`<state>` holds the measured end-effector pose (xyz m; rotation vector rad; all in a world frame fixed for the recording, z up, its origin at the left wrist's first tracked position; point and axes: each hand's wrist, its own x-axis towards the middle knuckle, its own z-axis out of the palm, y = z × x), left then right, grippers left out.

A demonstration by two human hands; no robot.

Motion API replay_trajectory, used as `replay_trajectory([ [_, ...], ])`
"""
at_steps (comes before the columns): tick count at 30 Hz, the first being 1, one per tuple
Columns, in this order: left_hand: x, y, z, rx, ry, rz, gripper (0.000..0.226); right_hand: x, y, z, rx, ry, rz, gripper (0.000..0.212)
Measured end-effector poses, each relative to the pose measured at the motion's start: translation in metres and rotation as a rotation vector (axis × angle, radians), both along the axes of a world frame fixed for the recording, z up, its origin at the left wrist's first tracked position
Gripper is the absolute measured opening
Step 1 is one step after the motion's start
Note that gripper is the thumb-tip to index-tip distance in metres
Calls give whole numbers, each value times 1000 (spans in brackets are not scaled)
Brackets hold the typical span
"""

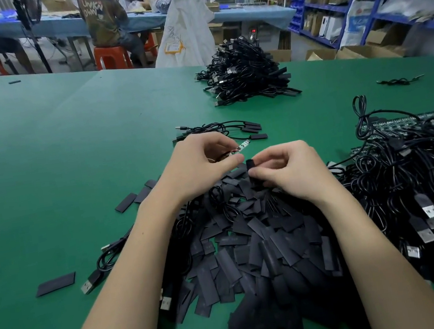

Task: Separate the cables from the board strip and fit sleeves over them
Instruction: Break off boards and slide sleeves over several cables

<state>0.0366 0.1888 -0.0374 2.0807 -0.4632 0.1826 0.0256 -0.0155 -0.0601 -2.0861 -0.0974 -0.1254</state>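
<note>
**Sleeve about to meet the board end**

Sleeve point(250, 165) and small board point(325, 133) sit close together above the middle of the green worktop point(65, 148), not yet joined. The left hand point(198, 164) pinches the board between thumb and forefinger, its bare tip pointing toward two o'clock; the cable attached to it appears to trail back under the palm. The right hand point(290, 169) pinches the short black sleeve between thumb and curled fingers, holding it nearly upright just beside the left thumb.

To do this step well, I judge the sleeve's mouth should be squeezed open at its edges so it rounds out, then lined up with the board's narrow end and slid straight along without twisting. Keeping the left-hand grip near the solder joints should spare the thin wires from strain.

Both forearms come in from six o'clock and converge, wrists raised over the heap of loose sleeves point(251, 244) directly below. The tangle of cables still on their board strip point(418, 189) lies at three o'clock, a few finished cables point(222, 130) rest at twelve o'clock just beyond the hands, and a large finished pile point(246, 71) stands farther off toward one o'clock.
</note>
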Motion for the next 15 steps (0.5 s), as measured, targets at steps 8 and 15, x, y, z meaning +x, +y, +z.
replay_trajectory([
  [8,0,-1,0,-8,-35,-8,9,-7,-1,19,816,-32,37,24],
  [15,-1,-1,1,-16,-24,-17,9,-6,3,18,893,-35,55,30],
])
